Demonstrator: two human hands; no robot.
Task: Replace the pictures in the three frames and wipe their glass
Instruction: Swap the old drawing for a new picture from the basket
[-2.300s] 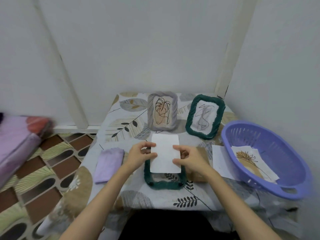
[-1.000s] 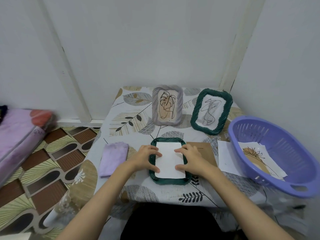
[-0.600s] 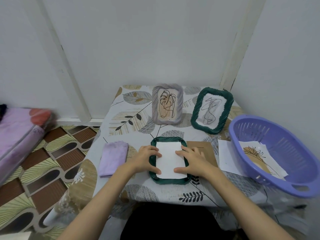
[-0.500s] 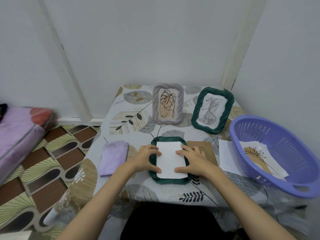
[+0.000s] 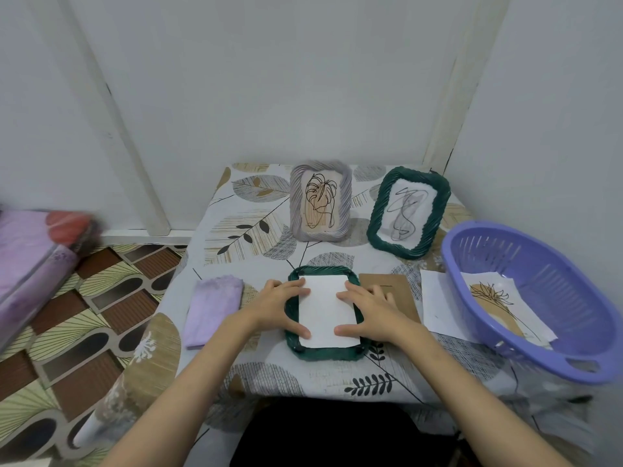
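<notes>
While the white sheet [image 5: 326, 311] lies in the green frame [image 5: 323, 352], both hands' straight fingers [image 5: 350, 293] press its sides.

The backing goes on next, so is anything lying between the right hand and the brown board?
Nothing visible: the brown board lies flat on the table right beside the right hand, partly under it.

My left hand [image 5: 281, 306] covers the left rim of the flat green frame [image 5: 325, 353], and my right hand [image 5: 369, 311] hides its right rim and the near-left part of the brown backing board [image 5: 392, 291]. The white sheet [image 5: 325, 310] lies blank side up, so I can't see its picture. The purple basket [image 5: 526, 298] overlaps the loose paper [image 5: 435, 306] beside it. At far left, the pink bundle [image 5: 30, 251] is blurred and cropped.
</notes>
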